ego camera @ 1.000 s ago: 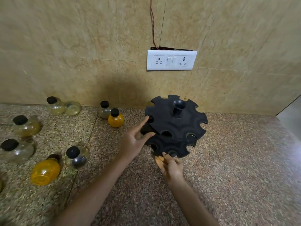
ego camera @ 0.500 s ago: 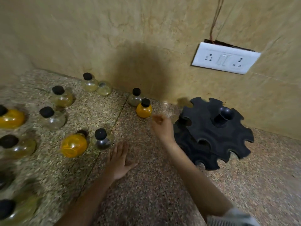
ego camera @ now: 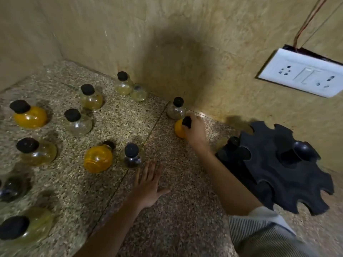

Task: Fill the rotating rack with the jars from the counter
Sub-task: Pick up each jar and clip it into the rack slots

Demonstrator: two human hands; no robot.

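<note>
Two hands are out over the speckled table (ego camera: pixel 167 229). Right hand (ego camera: pixel 194 132) is closed around a small orange jar (ego camera: pixel 179 131) at its black cap, the jar standing on the table near the wall. Just beyond that hand stands a clear jar (ego camera: pixel 176 110). Black rotating rack (ego camera: pixel 278 164) sits just right of the right forearm, its slots empty as far as can be seen. Left hand (ego camera: pixel 149 182) lies open, palm down, fingers spread, just short of a dark jar (ego camera: pixel 132 156); more jars stand to its left.
</note>
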